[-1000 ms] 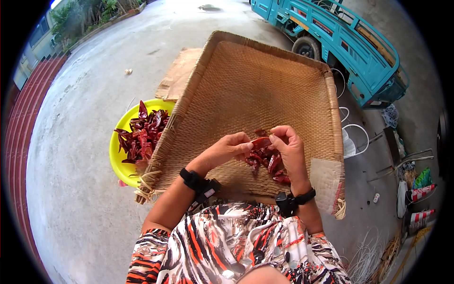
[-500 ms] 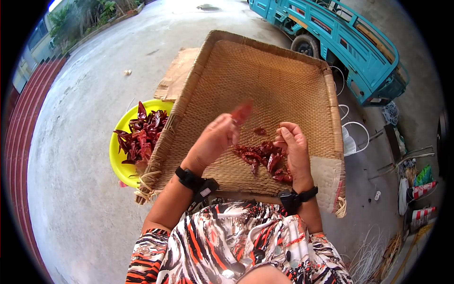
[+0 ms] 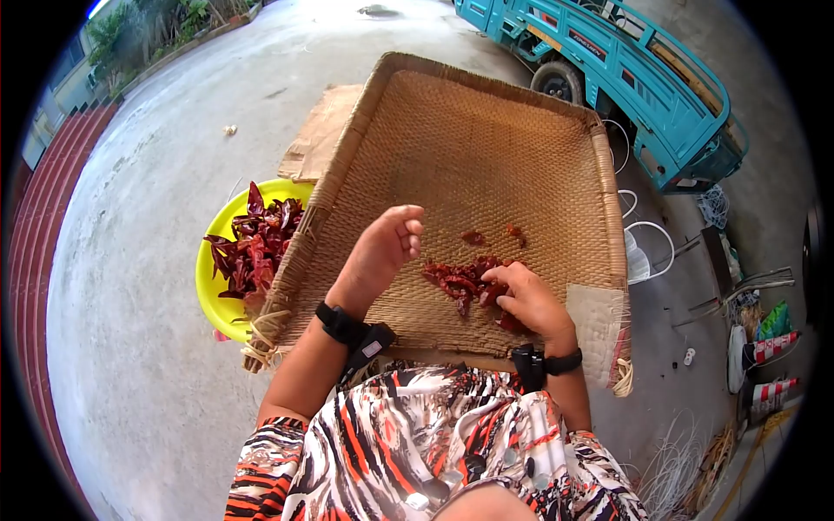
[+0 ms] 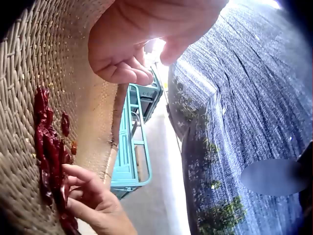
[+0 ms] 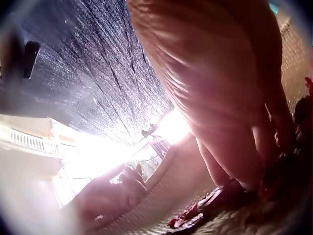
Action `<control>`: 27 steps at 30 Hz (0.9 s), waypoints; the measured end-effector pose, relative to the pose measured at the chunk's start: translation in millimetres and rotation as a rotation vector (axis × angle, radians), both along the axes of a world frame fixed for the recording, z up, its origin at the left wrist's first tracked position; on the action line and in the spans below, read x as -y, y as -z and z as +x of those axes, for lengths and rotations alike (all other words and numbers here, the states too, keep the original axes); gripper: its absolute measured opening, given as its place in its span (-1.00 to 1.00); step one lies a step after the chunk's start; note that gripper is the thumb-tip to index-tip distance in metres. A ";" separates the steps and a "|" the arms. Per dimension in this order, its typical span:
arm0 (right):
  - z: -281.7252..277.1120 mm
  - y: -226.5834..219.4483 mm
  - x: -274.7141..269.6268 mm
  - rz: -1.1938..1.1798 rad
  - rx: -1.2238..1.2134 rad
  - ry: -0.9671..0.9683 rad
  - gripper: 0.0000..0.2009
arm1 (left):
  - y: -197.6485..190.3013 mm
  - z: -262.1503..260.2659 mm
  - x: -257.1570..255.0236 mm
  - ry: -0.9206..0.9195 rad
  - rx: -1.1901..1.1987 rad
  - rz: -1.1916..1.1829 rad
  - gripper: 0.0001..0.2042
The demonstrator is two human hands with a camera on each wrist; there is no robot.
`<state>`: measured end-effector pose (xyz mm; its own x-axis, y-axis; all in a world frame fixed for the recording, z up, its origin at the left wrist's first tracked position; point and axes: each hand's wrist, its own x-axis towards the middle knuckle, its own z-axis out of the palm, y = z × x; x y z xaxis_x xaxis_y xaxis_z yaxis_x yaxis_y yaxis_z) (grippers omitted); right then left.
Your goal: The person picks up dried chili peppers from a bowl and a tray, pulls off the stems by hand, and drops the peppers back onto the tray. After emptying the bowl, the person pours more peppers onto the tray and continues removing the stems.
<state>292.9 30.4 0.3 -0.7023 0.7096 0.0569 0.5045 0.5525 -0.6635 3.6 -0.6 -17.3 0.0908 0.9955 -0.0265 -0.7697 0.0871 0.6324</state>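
Note:
A small pile of dried red chili peppers [image 3: 460, 280] lies in the woven tray [image 3: 486, 148], towards its near side. My right hand [image 3: 532, 300] is down at the pile's right side. In the left wrist view, its thumb and forefinger pinch a dark red dried chili [image 4: 65, 188]; in the right wrist view its fingers [image 5: 230, 147] reach down among the peppers. My left hand [image 3: 382, 252] is raised over the tray's left part, fingers curled in, with no chili visible in it. Two small reddish bits [image 3: 516, 233] lie just beyond the pile.
A yellow basin [image 3: 207, 269] heaped with dried chilies [image 3: 261, 243] stands left of the tray, partly under its rim. Cardboard [image 3: 321, 135] lies behind it. A blue cargo tricycle [image 3: 625, 95] is parked at the far right, and a white bucket [image 3: 638, 256] stands beside the tray.
Both hands held one chili together; the left hand then swung it up and away, and that chili is gone from it. The right hand left a small bit behind and moved down to the pile.

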 end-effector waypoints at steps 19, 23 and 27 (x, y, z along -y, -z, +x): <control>-72.7 -3.1 3.0 -0.417 -0.623 0.131 -0.79 | -9.5 23.5 12.1 0.189 -0.517 0.007 -0.73; -72.2 -13.3 5.2 -0.370 -0.590 0.269 -0.78 | -3.2 23.2 9.0 0.203 -0.629 0.038 -0.75; -69.2 -5.1 0.0 -0.322 -0.531 0.230 -0.78 | -8.2 25.8 11.3 0.245 -0.763 0.128 -0.77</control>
